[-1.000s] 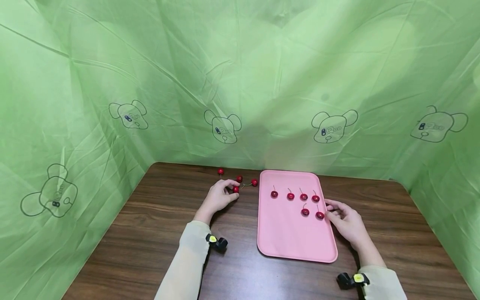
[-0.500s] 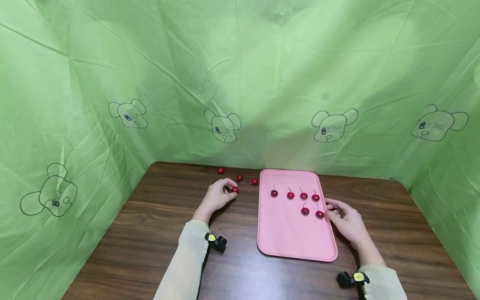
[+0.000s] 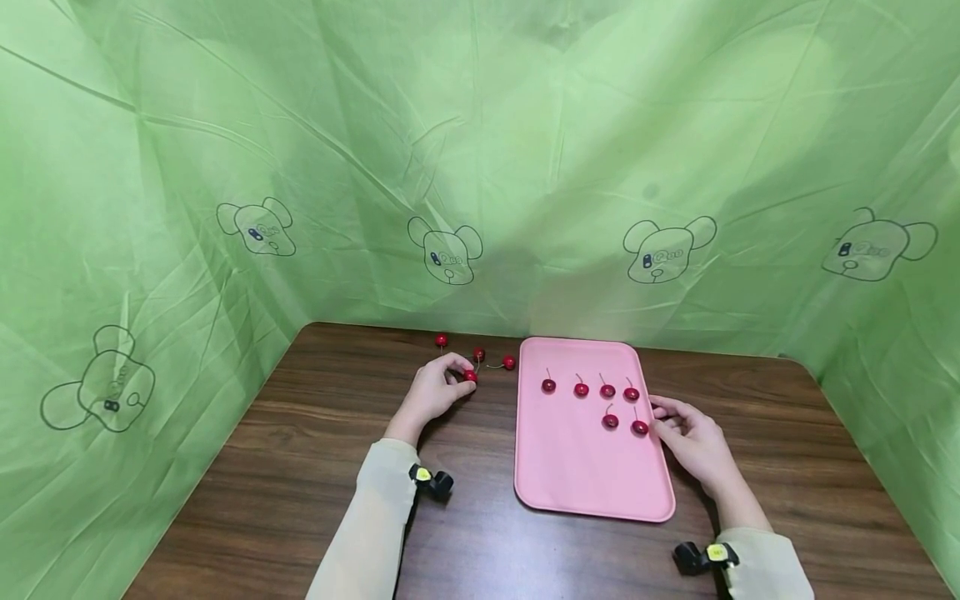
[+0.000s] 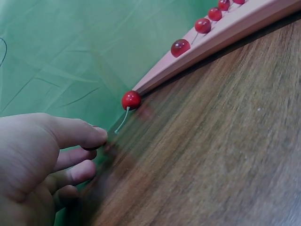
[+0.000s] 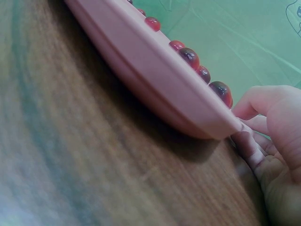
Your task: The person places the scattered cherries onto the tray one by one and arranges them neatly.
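My left hand (image 3: 431, 390) pinches a red cherry (image 3: 470, 376) between thumb and fingers, its stem pointing up, at the far left of the pink tray (image 3: 577, 479). In the left wrist view the thumb mostly hides that cherry. Just beyond lie three more cherries on the table: one at the back (image 3: 441, 340), one behind the fingertips (image 3: 478, 355) and one beside the tray (image 3: 509, 362). My right hand (image 3: 697, 442) grips the tray's right rim by thumb and fingers, near a cherry (image 3: 640, 427). Several stemmed cherries (image 3: 581, 389) sit on the tray.
A brown wood-grain table (image 3: 315, 467) carries everything. Green cloth (image 3: 555, 167) with mouse-face drawings rises behind it and at both sides. Each sleeve bears a small black camera, one on the left (image 3: 435, 482) and one on the right (image 3: 693, 558).
My left hand has drawn the pinched cherry slightly to the left, and its stem has swung upright. My right hand and the tray have stayed in place.
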`<state>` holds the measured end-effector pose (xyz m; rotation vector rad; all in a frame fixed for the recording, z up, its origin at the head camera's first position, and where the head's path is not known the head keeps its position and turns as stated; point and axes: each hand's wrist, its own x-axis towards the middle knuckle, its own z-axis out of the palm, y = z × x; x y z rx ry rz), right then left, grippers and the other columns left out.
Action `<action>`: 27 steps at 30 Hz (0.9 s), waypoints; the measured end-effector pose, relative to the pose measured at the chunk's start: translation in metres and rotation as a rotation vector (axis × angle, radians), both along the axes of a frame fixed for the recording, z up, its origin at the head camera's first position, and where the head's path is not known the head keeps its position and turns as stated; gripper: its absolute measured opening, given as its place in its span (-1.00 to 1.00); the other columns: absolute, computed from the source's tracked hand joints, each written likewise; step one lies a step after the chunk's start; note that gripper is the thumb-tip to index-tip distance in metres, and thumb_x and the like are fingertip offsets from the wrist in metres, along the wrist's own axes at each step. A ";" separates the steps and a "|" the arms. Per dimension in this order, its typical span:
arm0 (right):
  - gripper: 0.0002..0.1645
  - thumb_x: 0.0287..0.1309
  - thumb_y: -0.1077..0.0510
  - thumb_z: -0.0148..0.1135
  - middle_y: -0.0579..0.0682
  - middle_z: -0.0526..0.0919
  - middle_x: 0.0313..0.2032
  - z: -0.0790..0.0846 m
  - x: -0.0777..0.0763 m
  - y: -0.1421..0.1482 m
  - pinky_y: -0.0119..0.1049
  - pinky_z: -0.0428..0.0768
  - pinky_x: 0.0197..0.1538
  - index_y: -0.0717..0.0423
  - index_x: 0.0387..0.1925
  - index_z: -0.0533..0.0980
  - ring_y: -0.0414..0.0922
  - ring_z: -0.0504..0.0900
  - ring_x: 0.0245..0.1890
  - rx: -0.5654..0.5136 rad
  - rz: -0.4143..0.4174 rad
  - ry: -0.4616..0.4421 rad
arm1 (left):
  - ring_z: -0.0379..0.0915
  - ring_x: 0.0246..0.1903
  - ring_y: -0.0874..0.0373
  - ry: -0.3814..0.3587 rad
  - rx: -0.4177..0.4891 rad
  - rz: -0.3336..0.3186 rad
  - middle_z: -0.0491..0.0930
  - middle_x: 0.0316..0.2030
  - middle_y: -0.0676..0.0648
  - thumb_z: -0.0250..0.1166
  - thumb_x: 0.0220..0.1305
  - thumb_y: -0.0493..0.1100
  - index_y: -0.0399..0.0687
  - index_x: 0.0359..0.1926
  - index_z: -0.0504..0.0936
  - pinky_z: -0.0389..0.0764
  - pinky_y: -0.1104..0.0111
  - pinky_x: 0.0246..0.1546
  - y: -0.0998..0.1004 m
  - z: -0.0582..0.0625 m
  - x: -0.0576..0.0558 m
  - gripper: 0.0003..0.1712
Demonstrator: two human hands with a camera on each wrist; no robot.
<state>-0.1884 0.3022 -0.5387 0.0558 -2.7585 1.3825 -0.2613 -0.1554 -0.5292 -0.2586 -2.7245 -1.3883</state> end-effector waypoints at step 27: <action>-0.48 0.45 0.19 0.39 0.19 0.72 -0.02 -0.002 0.000 0.000 -0.46 0.60 -0.23 0.26 0.36 0.60 -0.28 0.63 -0.28 -0.019 0.009 0.045 | 0.52 -0.43 0.19 0.012 0.039 -0.077 0.77 -0.16 0.00 0.52 0.31 -0.25 -0.02 -0.08 0.74 0.56 0.31 -0.30 0.015 0.009 0.006 -0.80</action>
